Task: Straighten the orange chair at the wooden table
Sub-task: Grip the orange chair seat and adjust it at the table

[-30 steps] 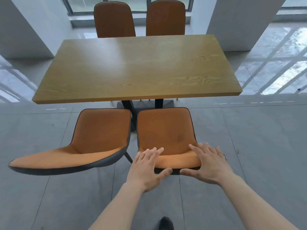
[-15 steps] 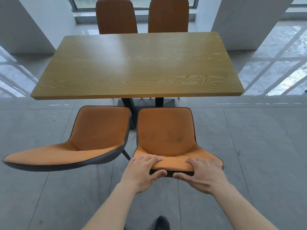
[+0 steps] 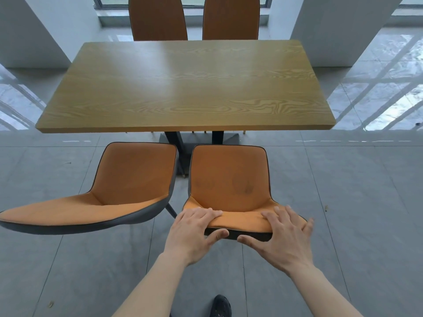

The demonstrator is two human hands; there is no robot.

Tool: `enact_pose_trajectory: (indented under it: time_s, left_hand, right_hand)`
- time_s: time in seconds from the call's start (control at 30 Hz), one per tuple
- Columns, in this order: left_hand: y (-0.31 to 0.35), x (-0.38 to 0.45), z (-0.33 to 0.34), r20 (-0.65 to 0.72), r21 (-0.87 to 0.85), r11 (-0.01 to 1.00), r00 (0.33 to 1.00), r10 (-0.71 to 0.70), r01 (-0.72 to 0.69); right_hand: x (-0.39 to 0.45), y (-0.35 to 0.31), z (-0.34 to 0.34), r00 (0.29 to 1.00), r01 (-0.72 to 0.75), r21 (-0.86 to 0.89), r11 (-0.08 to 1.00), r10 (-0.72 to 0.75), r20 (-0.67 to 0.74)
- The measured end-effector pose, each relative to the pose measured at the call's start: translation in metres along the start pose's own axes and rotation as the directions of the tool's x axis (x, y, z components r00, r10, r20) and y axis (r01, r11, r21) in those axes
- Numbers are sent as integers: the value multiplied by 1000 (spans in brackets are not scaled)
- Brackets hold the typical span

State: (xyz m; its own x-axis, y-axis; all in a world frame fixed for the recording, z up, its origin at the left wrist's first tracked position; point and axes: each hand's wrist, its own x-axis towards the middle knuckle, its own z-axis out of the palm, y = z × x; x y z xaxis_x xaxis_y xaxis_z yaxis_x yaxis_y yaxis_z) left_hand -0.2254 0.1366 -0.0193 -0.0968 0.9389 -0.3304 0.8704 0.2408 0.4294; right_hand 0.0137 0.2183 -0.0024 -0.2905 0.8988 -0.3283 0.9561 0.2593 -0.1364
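The orange chair [image 3: 229, 179] with a dark shell stands at the near side of the wooden table [image 3: 183, 88], on the right of a pair, its seat facing the table. My left hand [image 3: 194, 229] grips the top of its backrest near the left end, fingers over the orange front and thumb on the dark back. My right hand [image 3: 281, 236] holds the same top edge toward the right end, fingers splayed over the front and thumb pressed on the back.
A second orange chair [image 3: 132, 175] stands close on the left, angled outward. Two more orange chairs [image 3: 158, 17] [image 3: 230, 17] face me across the table. The black table base [image 3: 199, 139] lies ahead of the seats. White pillars [image 3: 343, 26] flank the far side. My shoe [image 3: 220, 307] is below.
My hands came down from just above the backrest onto its top edge and took hold of it. The right hand's fingers are now spread wider than half a second ago.
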Motion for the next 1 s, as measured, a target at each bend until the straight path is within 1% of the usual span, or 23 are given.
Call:
enact_pose_trajectory:
  time_s: [0.1, 0.27, 0.43, 0.7, 1.0]
  left_hand:
    - [6, 6, 3, -6, -8, 1000, 1000, -12, 12]
    - [13, 16, 5, 26, -18, 1000, 1000, 1, -1]
    - [6, 23, -5, 75, -4, 1000, 997, 15, -15]
    - [8, 25, 0, 35, -4, 1000, 999, 21, -21]
    - [9, 28, -2, 49, -1, 1000, 999, 19, -19]
  right_hand:
    - [14, 7, -7, 998, 42, 31, 999, -43, 51]
    - [24, 20, -11, 995, 58, -20, 998, -56, 81]
    - [26, 13, -11, 997, 57, -23, 998, -56, 59]
    - [31, 17, -10, 996, 73, -22, 997, -72, 43]
    - [32, 17, -11, 997, 67, -20, 998, -66, 41]
